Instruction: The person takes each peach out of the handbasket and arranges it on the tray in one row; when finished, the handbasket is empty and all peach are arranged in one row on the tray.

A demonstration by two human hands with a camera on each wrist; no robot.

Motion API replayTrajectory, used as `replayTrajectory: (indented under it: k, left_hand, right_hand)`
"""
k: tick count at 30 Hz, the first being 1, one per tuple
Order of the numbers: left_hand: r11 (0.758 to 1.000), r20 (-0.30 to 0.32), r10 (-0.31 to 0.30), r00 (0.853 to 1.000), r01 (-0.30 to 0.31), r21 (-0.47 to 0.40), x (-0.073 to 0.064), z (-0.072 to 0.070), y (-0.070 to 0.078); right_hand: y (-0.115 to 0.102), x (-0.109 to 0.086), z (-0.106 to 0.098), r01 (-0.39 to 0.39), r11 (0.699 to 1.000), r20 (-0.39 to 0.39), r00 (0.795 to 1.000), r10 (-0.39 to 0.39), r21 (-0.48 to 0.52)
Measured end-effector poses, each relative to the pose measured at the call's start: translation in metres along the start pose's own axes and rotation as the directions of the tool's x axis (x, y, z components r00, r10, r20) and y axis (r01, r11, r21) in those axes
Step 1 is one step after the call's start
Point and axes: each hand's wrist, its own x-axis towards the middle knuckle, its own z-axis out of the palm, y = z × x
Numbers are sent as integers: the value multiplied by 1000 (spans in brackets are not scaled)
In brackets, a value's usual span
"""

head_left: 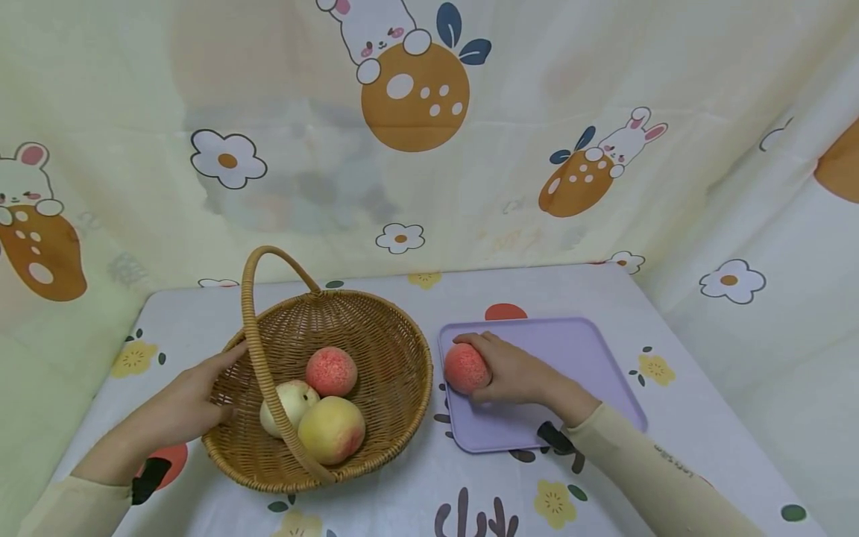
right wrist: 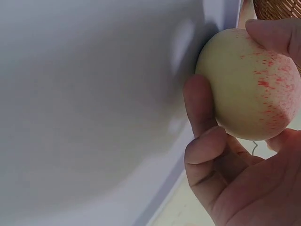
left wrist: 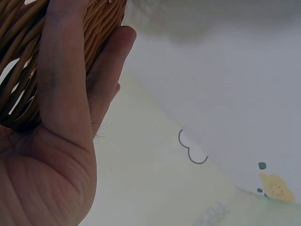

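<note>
My left hand [head_left: 177, 403] holds the left rim of a round wicker basket [head_left: 396, 358], with its thumb over the inner side. In the left wrist view, fingers [left wrist: 66, 80] lie along the weave. Inside the basket sit a red peach [head_left: 332, 371], a pale peach [head_left: 282, 409] partly behind the handle, and a yellow peach [head_left: 332, 430] with a reddish side. Over the left part of a lilac tray [head_left: 557, 350], my right hand [head_left: 513, 373] grips another peach [head_left: 466, 368]. The right wrist view shows that peach's cream underside with red streaks, between thumb and fingers.
The basket's tall arched handle [head_left: 251, 313] rises over its left half. Under basket and tray lies a white cloth [head_left: 403, 500] printed with flowers. A curtain [head_left: 302, 89] with rabbit prints hangs behind the table and at both sides.
</note>
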Motion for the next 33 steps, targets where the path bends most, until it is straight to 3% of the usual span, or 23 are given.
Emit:
replayTrajectory:
  k: [5, 10, 14, 18, 22, 26, 33]
  left_hand:
    - [1000, -4, 12, 1000, -12, 8, 0, -1, 1]
    - [1000, -4, 14, 1000, -13, 14, 1, -1, 2]
    - [1000, -6, 6, 1000, -6, 14, 1, -1, 2]
    - [1000, 1, -9, 1000, 9, 8, 0, 0, 2]
    - [1000, -2, -8, 1000, 8, 6, -1, 1, 2]
    - [1000, -3, -5, 1000, 5, 3, -1, 1, 2]
    - [1000, 5, -14, 1000, 14, -2, -1, 2, 2]
  right_hand:
    - [-2, 0, -4, -12, 999, 4, 1000, 12, -41]
    - [-17, -3, -26, -34, 997, -25, 999, 33, -70]
    - [-39, 2, -46, 58, 998, -115, 992, -53, 36]
    - [-68, 10, -52, 162, 976, -167, 976, -137, 146]
    - [-94, 17, -45, 224, 947, -163, 968, -190, 229]
    - [-116, 25, -30, 282, 931, -122, 958, -260, 233]
    - [-147, 30, 0, 267, 958, 6, 963, -269, 102]
